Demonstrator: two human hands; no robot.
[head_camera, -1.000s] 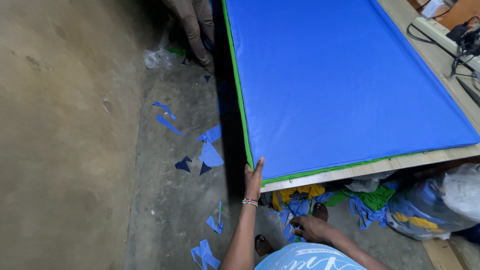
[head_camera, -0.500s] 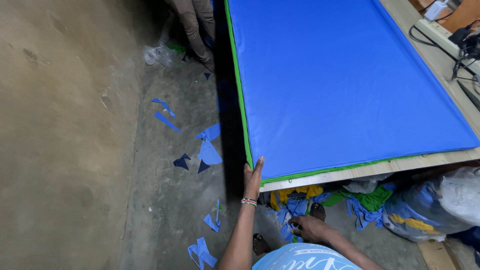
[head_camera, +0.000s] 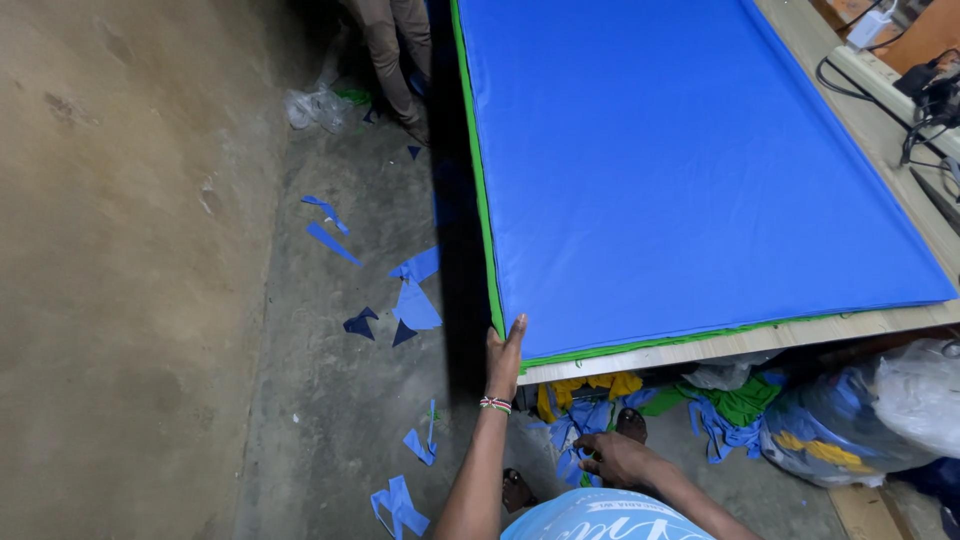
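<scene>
A large sheet of blue fabric (head_camera: 680, 170) lies flat on a wooden table (head_camera: 720, 345), with green fabric (head_camera: 480, 210) showing along its edges underneath. My left hand (head_camera: 503, 352) rests flat against the near left corner of the fabric stack, fingers pointing up; a beaded bracelet sits on that wrist. My right hand (head_camera: 615, 457) hangs low below the table edge, over a heap of fabric scraps (head_camera: 590, 410), fingers loosely curled, holding nothing that I can see.
Blue offcuts (head_camera: 410, 300) litter the concrete floor at left. Another person's legs (head_camera: 395, 60) stand by the table's far left side. Plastic bags (head_camera: 880, 410) of scraps sit under the table at right. Cables and a power strip (head_camera: 900, 70) lie along the right edge.
The view has shifted slightly; my left hand stays at the fabric corner and my right hand stays low over the scraps.
</scene>
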